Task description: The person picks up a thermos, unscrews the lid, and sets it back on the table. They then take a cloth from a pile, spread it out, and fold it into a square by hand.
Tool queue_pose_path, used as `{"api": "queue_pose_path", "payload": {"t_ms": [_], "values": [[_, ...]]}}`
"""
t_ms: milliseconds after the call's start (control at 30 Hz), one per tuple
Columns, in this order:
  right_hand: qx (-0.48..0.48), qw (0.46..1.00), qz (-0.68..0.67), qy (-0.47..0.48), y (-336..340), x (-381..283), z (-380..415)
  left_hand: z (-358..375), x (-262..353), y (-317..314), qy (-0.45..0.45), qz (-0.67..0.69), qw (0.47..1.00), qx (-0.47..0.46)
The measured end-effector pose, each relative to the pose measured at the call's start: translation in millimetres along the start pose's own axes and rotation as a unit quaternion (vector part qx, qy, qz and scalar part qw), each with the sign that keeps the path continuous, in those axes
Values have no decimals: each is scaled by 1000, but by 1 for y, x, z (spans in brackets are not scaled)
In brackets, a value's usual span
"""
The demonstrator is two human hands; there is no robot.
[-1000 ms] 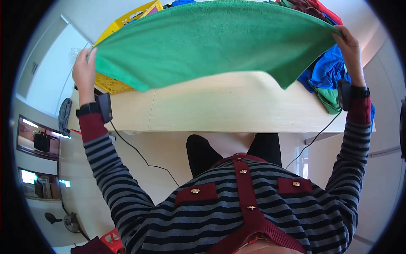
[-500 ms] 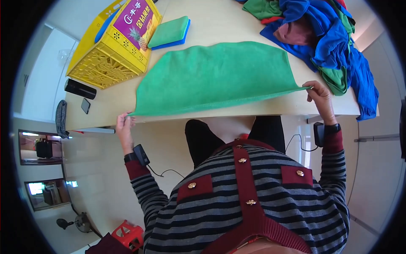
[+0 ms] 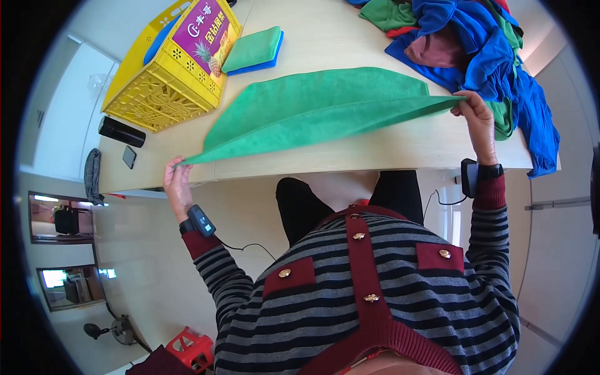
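Observation:
A green cloth (image 3: 325,94) is stretched between my two hands, its near edge lifted off the table and its far part lying on it. My left hand (image 3: 178,181) pinches the left corner by the table's front edge. At the right, my right hand (image 3: 476,119) pinches the other near corner, higher up and close to a heap of blue, green and red cloths (image 3: 487,56). Beyond the stretched cloth lies a small stack of folded cloths (image 3: 253,51), green on top of blue.
A yellow plastic crate (image 3: 165,87) with a pineapple label stands at the back left of the table (image 3: 325,161). Near it lie a black cylinder (image 3: 122,132) and a phone (image 3: 129,157). On the floor at lower left are a red stool (image 3: 190,350) and a fan (image 3: 122,328).
Both hands have raised the cloth's near edge. My right hand has moved up and away from me, so that edge now folds over the part on the table.

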State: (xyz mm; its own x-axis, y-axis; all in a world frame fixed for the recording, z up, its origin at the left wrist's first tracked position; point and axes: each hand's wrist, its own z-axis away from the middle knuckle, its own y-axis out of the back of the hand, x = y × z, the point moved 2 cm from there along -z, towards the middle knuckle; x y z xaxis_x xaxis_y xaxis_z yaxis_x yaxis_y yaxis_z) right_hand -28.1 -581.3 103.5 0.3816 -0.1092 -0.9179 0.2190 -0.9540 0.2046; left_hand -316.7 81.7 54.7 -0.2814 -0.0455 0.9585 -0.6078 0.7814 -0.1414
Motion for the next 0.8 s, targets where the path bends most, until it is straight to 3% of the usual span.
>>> {"api": "queue_pose_path", "payload": {"t_ms": [67, 167, 300, 433, 600, 667, 800], "values": [[16, 1000, -4, 18, 1, -3, 3, 10, 4, 6, -8, 27, 999, -16], [-28, 998, 20, -58, 11, 14, 35, 37, -2, 21, -20, 83, 995, -44], [-81, 985, 43, -145, 9, 40, 67, 54, -37, 42, 78, 12, 995, -63], [-55, 992, 15, -109, 2, 28, 54, 45, -25, 17, 62, 27, 996, -66], [-110, 992, 44, -30, -51, -9, 22, 17, 5, -78, 74, -111, 984, -121], [-157, 986, 56, 30, -97, -35, 12, 9, 19, -140, 19, -167, 963, -209], [-226, 967, 72, 95, -176, -75, 1, 22, 59, -260, 35, -60, 940, -333]]}}
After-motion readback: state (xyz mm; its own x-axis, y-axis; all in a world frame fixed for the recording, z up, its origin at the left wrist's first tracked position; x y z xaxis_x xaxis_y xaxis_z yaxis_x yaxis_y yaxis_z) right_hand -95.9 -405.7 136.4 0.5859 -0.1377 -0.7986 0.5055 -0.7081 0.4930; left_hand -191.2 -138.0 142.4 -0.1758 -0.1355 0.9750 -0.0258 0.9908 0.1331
